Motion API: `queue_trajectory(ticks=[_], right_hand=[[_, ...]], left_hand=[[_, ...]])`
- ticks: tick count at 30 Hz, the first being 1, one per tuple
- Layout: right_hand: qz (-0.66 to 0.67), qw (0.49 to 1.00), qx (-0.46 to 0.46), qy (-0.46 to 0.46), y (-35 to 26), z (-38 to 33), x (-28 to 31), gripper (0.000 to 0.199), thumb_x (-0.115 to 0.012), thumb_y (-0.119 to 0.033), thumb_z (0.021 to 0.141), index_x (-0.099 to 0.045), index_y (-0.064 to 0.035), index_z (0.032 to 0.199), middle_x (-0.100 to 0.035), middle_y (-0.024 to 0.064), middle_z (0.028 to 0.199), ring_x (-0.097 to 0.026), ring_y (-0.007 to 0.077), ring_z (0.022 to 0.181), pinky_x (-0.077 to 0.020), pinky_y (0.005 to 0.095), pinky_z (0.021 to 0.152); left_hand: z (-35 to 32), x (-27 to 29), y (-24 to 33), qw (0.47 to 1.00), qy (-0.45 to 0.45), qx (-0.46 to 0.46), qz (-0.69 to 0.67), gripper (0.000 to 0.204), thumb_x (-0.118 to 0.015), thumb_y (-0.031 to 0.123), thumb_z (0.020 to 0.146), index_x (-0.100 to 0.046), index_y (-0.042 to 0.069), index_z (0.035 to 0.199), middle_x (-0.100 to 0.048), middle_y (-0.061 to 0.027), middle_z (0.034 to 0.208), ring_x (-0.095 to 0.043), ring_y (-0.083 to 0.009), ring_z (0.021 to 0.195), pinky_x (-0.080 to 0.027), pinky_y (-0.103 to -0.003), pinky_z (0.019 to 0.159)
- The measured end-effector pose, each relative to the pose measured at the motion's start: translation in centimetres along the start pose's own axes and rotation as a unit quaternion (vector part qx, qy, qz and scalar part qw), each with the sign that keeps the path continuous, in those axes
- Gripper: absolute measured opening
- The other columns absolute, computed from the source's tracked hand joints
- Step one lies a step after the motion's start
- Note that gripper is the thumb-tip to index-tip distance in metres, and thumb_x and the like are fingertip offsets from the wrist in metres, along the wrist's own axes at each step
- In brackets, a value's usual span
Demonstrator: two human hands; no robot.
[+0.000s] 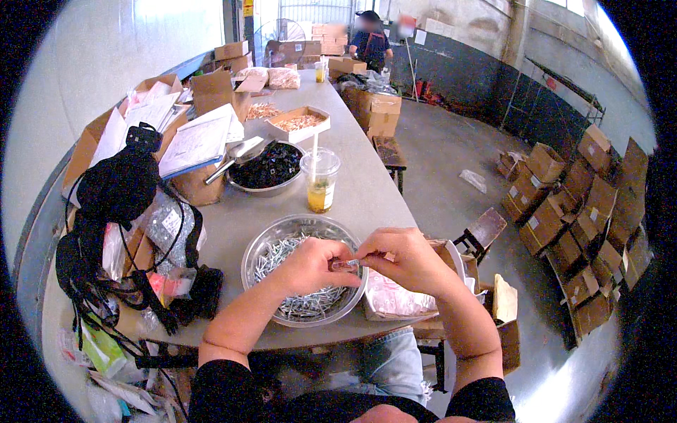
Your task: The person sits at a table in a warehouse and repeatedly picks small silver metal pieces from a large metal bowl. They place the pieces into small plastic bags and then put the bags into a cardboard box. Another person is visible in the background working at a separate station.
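A round metal bowl point(262, 248) full of silver screws sits on the grey table in front of me. Over its right rim my left hand point(307, 266) and my right hand point(405, 261) meet, fingers pinched together on a small clear bag with screws point(347, 264) between them. Beside the bowl, under my right hand, lies a pile of clear plastic bags point(395, 299).
A plastic cup with yellow drink and straw point(319, 182) stands behind the bowl. Further back are a bowl of black parts point(271, 168), a cardboard tray point(297, 123), papers and boxes. Black bag and cables point(116, 211) lie left. Stacked cartons stand right. A person stands at the far end.
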State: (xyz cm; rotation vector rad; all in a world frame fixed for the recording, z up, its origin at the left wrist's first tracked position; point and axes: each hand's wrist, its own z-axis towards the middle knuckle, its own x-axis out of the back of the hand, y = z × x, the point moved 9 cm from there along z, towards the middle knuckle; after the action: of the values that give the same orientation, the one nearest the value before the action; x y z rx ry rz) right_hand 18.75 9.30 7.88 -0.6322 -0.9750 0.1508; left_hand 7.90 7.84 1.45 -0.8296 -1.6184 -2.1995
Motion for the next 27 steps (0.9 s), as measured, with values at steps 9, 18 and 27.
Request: queue_trajectory(ticks=[9, 18, 27], right_hand=[[-0.110, 0.992, 0.050, -0.030, -1.9, 0.9, -2.1, 0.017, -0.069, -0.009, 0.077, -0.066, -0.0044, 0.094, -0.064, 0.0110, 0.082, -0.063, 0.0318, 0.078, -0.0521, 0.0398, 0.069], [-0.082, 0.989, 0.120, -0.003, -3.7, 0.7, -1.9, 0.023, -0.073, -0.009, 0.074, -0.068, -0.0087, 0.096, -0.056, 0.0128, 0.113, -0.057, 0.0305, 0.100, -0.0504, 0.0387, 0.083], [-0.074, 0.991, 0.112, 0.019, -3.3, -0.1, -2.1, 0.022, -0.074, -0.008, 0.073, -0.067, -0.0070, 0.094, -0.052, 0.0133, 0.120, -0.052, 0.0315, 0.110, -0.0468, 0.0405, 0.090]], left_hand=[[0.1, -2.1, -1.1, 0.995, -0.090, 0.039, -0.022, 0.035, -0.079, 0.025, 0.076, -0.063, 0.003, 0.097, -0.065, -0.0084, 0.080, -0.060, -0.0150, 0.072, -0.049, -0.029, 0.068], [-0.3, -2.9, -1.9, 0.954, -0.152, -0.022, -0.258, 0.040, -0.079, 0.034, 0.079, -0.061, 0.004, 0.097, -0.061, -0.0001, 0.087, -0.056, -0.0108, 0.081, -0.047, -0.028, 0.073], [-1.0, -2.8, -0.8, 0.953, -0.139, -0.058, -0.263, 0.060, -0.054, 0.062, 0.088, -0.056, 0.004, 0.104, -0.055, -0.0021, 0.084, -0.052, -0.0115, 0.077, -0.045, -0.027, 0.066]])
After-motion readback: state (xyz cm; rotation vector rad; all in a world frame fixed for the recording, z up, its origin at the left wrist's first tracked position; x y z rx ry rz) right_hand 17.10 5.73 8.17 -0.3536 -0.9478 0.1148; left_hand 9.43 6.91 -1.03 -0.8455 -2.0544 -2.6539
